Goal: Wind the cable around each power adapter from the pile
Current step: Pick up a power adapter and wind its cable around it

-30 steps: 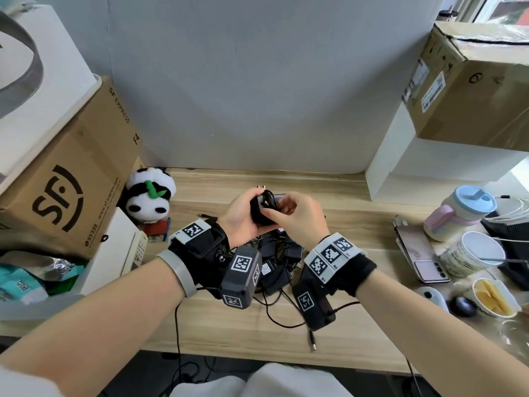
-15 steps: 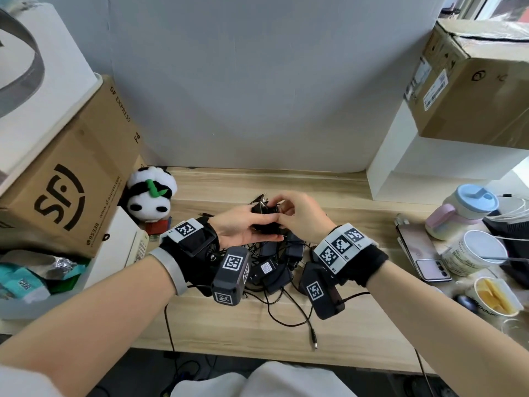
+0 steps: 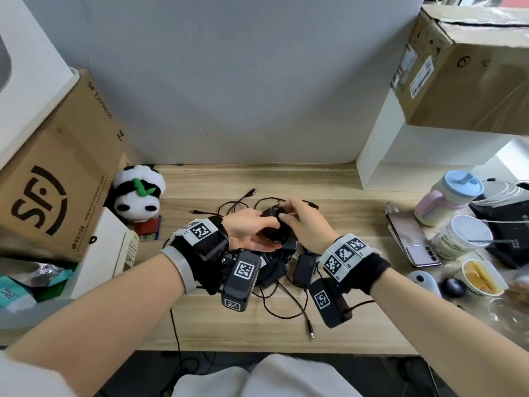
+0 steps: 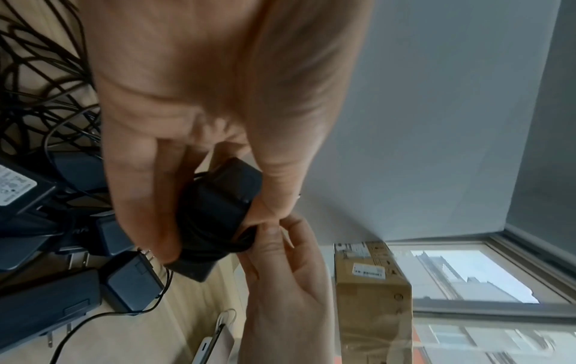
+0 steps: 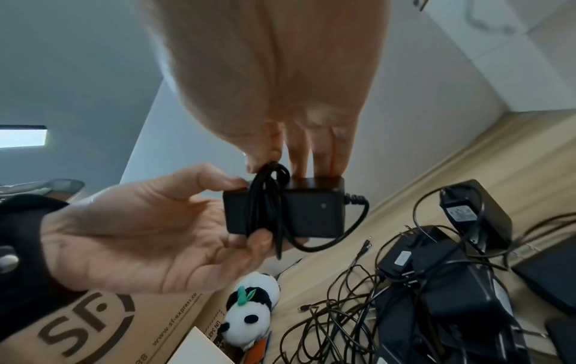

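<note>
I have one power adapter lifted just above the pile, held between both hands so the cable can go around it without catching the loose leads below. My left hand cradles the black block from beneath, fingers curled under its lower edge and thumb on the upper edge, which fixes the body in place as a spool. My right hand comes in from above: thumb and forefinger pinch the cable where the loops cross the top edge, while the other fingertips rest on the adapter's top face to steady it. Several turns already sit bunched around the middle of the block, and I judge that pinch is there to keep them from springing loose. A short tail hangs off below my left fingers, and the lead leaves the strain relief at the far end in a slack curve back to the wraps; whether its plug end is tucked I cannot tell. The rest of the adapters lie tangled on the wooden desk directly under my wrists, mostly unwound, so I judge the task is at an early stage
</note>
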Demonstrator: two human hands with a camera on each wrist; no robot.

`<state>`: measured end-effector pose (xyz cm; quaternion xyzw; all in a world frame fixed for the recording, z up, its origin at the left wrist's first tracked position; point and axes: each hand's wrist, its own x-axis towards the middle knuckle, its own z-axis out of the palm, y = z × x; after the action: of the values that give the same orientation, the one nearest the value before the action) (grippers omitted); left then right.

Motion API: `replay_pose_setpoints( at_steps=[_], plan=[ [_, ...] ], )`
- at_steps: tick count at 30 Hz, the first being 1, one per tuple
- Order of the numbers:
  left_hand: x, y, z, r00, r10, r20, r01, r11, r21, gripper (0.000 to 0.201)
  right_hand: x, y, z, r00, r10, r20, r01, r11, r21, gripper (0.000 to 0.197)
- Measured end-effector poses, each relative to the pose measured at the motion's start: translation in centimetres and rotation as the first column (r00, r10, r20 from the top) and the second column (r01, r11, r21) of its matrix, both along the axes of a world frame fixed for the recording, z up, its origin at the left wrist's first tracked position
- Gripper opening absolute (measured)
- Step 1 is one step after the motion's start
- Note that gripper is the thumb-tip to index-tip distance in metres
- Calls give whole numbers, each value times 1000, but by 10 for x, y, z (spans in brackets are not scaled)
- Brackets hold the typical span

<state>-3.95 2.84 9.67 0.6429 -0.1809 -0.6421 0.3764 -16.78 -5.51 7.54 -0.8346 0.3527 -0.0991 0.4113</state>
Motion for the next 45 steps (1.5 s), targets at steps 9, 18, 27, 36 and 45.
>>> replay_pose_setpoints(
  at_steps=[9,18,27,36,45],
  plan=[
    [-15,-15,-10,990,95,101,-101,993,55,27,-19,1,-14,976,-214,35,215,977,-11,7],
    [-14,-16,-14,980,78,184,-82,997,14,36,-20,-5,-15,905,-399,148,386,916,110,5],
    [-13,-10,-15,989,131,71,-126,990,-63,31,-10,-15,-21,859,-500,114,416,809,416,22],
    [-40,-17,-29,995,-98,6,98,994,-46,12,-49,-8,-24,806,-544,233,421,804,420,27],
    [-98,-33,-52,941,-334,-42,334,942,-14,13,-118,7,-54,522,-835,173,684,531,500,17]
  ],
)
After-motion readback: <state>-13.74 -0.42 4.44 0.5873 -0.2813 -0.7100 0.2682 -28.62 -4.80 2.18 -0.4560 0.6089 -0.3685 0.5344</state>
